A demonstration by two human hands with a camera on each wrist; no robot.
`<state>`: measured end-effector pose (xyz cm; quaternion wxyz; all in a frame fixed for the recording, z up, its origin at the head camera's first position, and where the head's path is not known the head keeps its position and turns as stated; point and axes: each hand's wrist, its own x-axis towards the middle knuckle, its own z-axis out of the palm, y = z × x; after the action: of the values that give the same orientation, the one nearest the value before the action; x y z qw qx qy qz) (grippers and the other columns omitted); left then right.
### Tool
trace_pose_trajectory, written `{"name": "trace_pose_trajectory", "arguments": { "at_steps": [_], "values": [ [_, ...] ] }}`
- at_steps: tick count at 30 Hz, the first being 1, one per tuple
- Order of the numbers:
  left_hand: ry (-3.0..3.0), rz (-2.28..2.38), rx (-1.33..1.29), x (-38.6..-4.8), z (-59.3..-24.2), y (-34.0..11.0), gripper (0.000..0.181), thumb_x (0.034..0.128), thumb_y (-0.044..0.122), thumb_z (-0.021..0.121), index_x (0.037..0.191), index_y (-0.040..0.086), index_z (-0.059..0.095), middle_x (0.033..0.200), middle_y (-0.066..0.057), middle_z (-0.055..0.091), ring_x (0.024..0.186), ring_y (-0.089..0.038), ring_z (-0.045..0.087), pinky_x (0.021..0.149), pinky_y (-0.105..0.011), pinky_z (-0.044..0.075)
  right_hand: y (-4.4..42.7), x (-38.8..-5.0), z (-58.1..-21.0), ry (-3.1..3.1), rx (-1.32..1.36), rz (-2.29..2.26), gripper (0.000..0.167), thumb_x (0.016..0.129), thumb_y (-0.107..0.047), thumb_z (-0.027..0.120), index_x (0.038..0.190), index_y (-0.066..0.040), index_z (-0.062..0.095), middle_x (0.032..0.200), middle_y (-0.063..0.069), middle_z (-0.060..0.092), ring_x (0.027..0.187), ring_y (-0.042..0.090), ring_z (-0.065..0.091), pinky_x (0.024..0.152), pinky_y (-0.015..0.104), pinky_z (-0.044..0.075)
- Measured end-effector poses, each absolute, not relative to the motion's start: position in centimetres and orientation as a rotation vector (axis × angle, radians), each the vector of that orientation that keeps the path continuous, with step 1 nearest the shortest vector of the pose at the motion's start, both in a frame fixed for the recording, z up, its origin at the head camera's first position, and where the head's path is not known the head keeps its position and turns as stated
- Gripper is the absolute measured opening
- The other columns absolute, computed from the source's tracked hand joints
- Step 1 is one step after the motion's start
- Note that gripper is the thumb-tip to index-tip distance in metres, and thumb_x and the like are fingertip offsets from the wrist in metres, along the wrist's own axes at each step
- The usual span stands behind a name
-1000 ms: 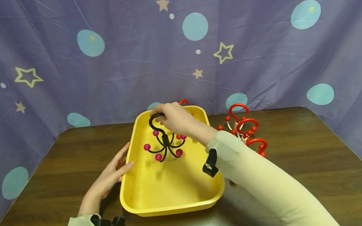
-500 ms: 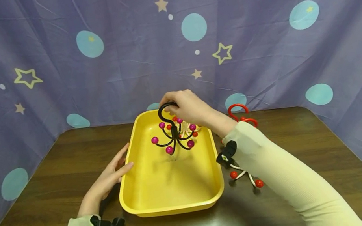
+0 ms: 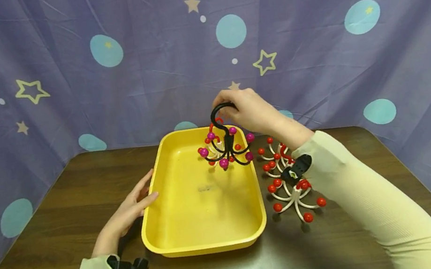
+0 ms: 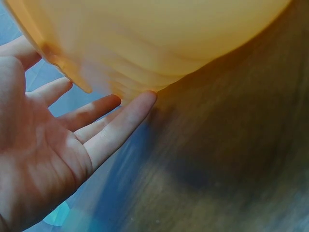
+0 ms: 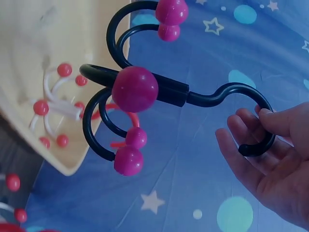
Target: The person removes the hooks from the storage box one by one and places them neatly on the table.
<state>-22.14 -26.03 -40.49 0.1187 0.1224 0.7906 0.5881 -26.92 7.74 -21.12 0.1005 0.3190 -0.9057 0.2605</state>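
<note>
My right hand (image 3: pixel 249 107) pinches the hook of a black multi-arm hook hanger (image 3: pixel 229 143) with magenta ball tips. The hanger hangs upright in the air above the far right part of a yellow tub (image 3: pixel 195 218). Behind it, in the tub, stands a white hanger (image 5: pixel 62 107) with red balls and a red hook, partly hidden in the head view. At the tub's left side my left hand (image 3: pixel 127 211) touches the wall. Its thumb lies at the rim, and in the left wrist view its fingers (image 4: pixel 118 128) extend straight along the outside.
Several white hangers (image 3: pixel 296 197) with red balls stand in a row on the brown wooden table (image 3: pixel 364 204) right of the tub, partly behind my right forearm. A purple curtain (image 3: pixel 172 80) with stars closes off the back.
My right hand has carried the black hanger right and upward, from above the tub's middle to above its far right side. The left hand and tub stay put.
</note>
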Motion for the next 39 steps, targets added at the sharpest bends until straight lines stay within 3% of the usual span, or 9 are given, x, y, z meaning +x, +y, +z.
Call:
{"name": "trace_pose_trajectory", "arguments": {
  "at_steps": [7, 27, 39],
  "values": [
    [2.31, 1.718, 0.356, -22.1, -40.4, -26.0, 0.067, 0.0949, 0.027, 0.047, 0.148, 0.027, 0.005, 0.149, -0.022, 0.011, 0.123, -0.045, 0.033, 0.082, -0.046, 0.049, 9.9, -27.1, -20.6, -2.649, 0.916, 0.741, 0.014, 0.093, -0.018, 0.052, 0.101, -0.016, 0.063, 0.09, 0.001, 0.067, 0.076, 0.014, 0.06, 0.068, 0.029, 0.046],
    [2.323, 1.709, 0.345, -22.1, -40.3, -26.1, 0.067, 0.0949, 0.028, 0.047, 0.147, 0.028, 0.005, 0.148, -0.022, 0.014, 0.125, -0.044, 0.031, 0.082, -0.045, 0.049, 16.7, -28.5, -18.9, -2.646, 0.692, 0.691, 0.021, 0.094, -0.01, 0.048, 0.11, -0.01, 0.061, 0.098, 0.013, 0.066, 0.078, 0.023, 0.064, 0.07, 0.035, 0.052],
    [2.298, 1.733, 0.363, -22.2, -40.5, -26.0, 0.068, 0.0949, 0.027, 0.048, 0.148, 0.025, 0.004, 0.147, -0.022, 0.018, 0.121, -0.044, 0.038, 0.079, -0.043, 0.05, 20.2, -28.5, -18.9, -2.699, 0.552, 0.666, 0.022, 0.096, -0.011, 0.044, 0.113, -0.009, 0.059, 0.099, 0.017, 0.065, 0.084, 0.027, 0.064, 0.073, 0.04, 0.051]
  ]
}}
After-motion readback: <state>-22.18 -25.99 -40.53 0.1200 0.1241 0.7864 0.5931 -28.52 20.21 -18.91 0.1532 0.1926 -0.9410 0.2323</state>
